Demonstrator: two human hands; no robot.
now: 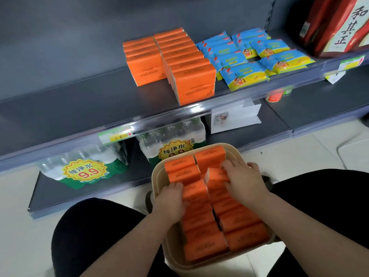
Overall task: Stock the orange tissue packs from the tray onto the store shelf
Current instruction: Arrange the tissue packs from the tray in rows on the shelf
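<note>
A beige tray sits between my knees on the floor, filled with two rows of orange tissue packs. My left hand grips the left side of a raised pack in the left row. My right hand clasps a tilted pack in the right row. On the dark grey shelf above stand two rows of orange tissue packs, the right row reaching the shelf's front edge.
Blue and yellow wipe packs lie right of the orange rows, and a red box stands at the far right. Shrink-wrapped water bottle packs and a white box occupy the lower shelf. The shelf left of the orange rows is bare.
</note>
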